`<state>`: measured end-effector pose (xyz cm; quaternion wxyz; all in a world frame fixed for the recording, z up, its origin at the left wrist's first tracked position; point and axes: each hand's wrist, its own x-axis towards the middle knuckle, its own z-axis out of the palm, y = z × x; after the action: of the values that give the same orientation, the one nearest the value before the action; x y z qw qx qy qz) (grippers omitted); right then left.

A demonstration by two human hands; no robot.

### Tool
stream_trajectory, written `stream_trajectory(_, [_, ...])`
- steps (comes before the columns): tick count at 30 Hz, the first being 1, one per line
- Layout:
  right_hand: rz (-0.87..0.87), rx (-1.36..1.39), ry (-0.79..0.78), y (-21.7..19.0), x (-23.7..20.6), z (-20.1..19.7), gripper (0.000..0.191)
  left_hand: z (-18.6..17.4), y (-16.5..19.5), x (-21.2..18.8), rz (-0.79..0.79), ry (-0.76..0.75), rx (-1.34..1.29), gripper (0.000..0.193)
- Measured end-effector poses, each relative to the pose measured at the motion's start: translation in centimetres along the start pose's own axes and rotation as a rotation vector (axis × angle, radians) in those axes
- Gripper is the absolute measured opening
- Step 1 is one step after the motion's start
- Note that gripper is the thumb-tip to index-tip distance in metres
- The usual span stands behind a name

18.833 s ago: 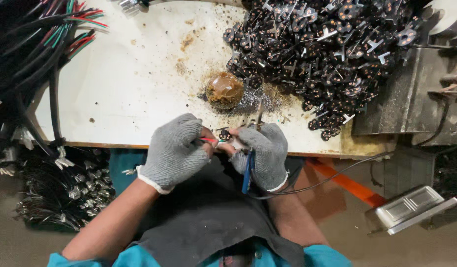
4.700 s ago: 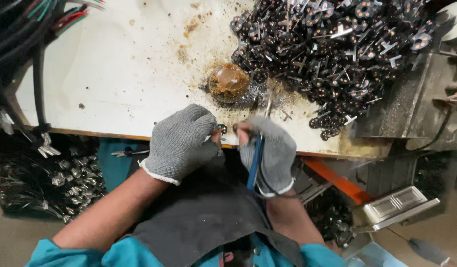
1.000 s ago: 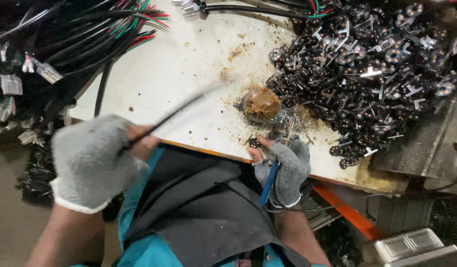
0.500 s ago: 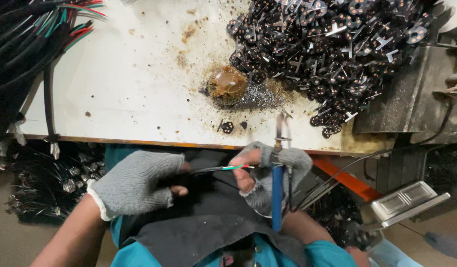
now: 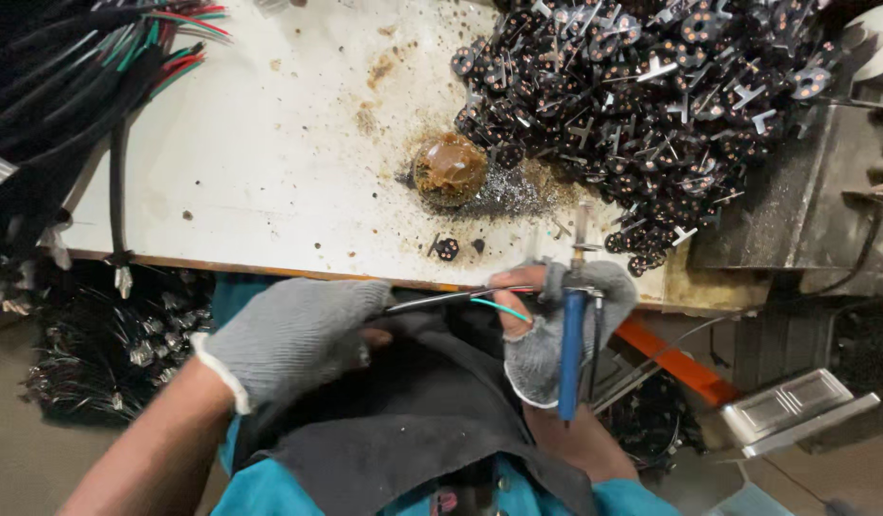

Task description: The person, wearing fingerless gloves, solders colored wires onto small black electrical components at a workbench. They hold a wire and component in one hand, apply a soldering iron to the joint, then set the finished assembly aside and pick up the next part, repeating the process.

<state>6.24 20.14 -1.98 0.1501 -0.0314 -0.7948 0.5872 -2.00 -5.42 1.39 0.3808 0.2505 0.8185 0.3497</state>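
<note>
My left hand [image 5: 293,334], in a grey knit glove, grips a black cable [image 5: 432,302] just below the table's front edge. The cable runs right and splits into thin red and green wires [image 5: 503,308] at my right hand [image 5: 556,330]. That hand, also in a grey fingerless glove, pinches the wire ends and holds a blue-handled soldering iron [image 5: 571,334] upright, its metal tip over the table's edge. A small round black part [image 5: 447,249] lies on the table just beyond my hands.
A white, stained table [image 5: 269,143] carries a brown lump of flux [image 5: 449,169] and a big heap of several black round parts with metal prongs [image 5: 642,86]. Bundles of black cables [image 5: 59,86] hang at the left. A grey metal box [image 5: 814,191] stands at right.
My left hand swung far left with the cable a second ago, then came back toward the middle. The right hand dropped from the table's edge and now holds the soldering iron upright.
</note>
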Motion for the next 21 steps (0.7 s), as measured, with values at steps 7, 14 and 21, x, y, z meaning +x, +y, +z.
stream_trajectory(7, [-0.161,-0.107,-0.017,2.3,2.6,0.5,0.051,-7.8,-0.7,-6.1,-0.149,0.952,0.511,0.02])
stream_trajectory(14, [-0.327,-0.57,-0.305,0.1,5.4,1.7,0.016,-6.5,-3.6,-7.7,-0.325,0.898,0.728,0.026])
stream_trajectory(21, [-0.345,-0.558,-0.313,-0.1,5.1,2.0,0.021,-6.0,-6.5,-4.6,-0.521,0.847,0.818,0.031])
